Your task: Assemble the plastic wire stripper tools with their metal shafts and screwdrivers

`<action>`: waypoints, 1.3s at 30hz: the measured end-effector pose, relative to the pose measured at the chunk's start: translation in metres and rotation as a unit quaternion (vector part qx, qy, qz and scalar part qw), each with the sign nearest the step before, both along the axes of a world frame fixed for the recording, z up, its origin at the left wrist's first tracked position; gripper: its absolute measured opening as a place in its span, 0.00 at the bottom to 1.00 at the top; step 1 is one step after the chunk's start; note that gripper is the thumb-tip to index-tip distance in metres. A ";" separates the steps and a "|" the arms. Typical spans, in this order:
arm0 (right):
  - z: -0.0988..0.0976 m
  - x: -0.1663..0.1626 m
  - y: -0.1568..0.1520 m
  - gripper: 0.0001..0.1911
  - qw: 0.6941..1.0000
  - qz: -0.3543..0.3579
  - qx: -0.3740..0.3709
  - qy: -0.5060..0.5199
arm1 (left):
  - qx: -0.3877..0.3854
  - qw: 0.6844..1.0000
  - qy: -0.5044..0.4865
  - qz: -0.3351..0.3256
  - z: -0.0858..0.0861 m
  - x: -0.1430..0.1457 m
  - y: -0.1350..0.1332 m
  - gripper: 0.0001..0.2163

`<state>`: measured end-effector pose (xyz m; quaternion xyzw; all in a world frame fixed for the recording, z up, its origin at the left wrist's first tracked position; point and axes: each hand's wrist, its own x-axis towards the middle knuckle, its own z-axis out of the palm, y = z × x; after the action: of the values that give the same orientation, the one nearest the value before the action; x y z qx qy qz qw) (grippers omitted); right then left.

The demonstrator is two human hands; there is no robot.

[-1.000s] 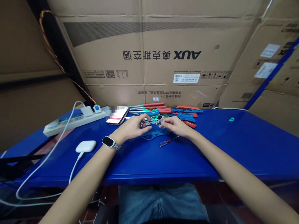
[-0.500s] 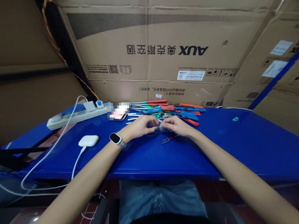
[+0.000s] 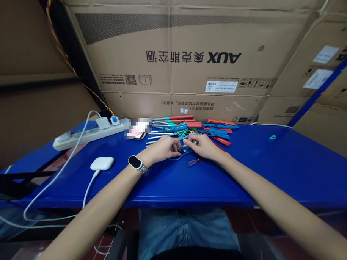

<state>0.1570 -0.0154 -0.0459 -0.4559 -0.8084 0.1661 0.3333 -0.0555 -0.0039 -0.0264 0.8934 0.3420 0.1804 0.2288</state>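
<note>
My left hand, with a smartwatch on its wrist, is closed with fingertips curled down at a blue plastic shell. A small dark part shows beside those fingertips; what they grip is too small to tell. My right hand pinches something small and pale or metallic above the shell's right side. Below it lies a screwdriver with a clear purple-red handle, its shaft hidden by the hand. Just behind both hands is a pile of long-nosed lighter parts: metal tubes, blue casings and red casings.
A phone, partly blurred out, lies left of the pile. A power strip with plugs sits at the back left. A white earphone case trails a cable. One small green piece lies at right. Cardboard walls the table's back.
My hands have moved slightly apart, leaving more of the blue shell visible between them. My left fingers have dropped lower, and my right hand now covers the screwdriver's shaft.
</note>
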 end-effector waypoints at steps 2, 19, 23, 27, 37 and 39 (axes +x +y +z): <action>-0.002 0.001 0.002 0.19 1.000 0.003 -0.001 -0.024 | -0.003 1.000 -0.007 0.002 -0.002 0.001 0.000 0.08; -0.008 0.001 0.005 0.12 0.991 0.014 0.035 -0.126 | 0.206 0.977 0.048 0.016 0.006 -0.003 -0.014 0.11; -0.009 0.001 0.005 0.13 0.992 0.012 0.034 -0.123 | 0.204 0.975 0.081 0.012 0.002 0.002 -0.017 0.11; -0.008 0.000 0.004 0.14 0.992 -0.003 0.025 -0.124 | 0.192 0.978 0.078 0.034 -0.001 0.004 -0.017 0.07; -0.005 -0.005 0.000 0.13 0.986 -0.039 0.022 -0.163 | 0.161 0.982 0.084 0.054 -0.001 0.010 -0.024 0.06; -0.005 -0.005 0.000 0.13 0.985 -0.041 0.022 -0.166 | 0.167 0.981 0.084 0.051 0.000 0.009 -0.025 0.07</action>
<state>0.1519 -0.0152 -0.0512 -0.5022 -0.8368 0.0561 0.2109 -0.0462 -0.0289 -0.0269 0.9125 0.3702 0.1703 0.0371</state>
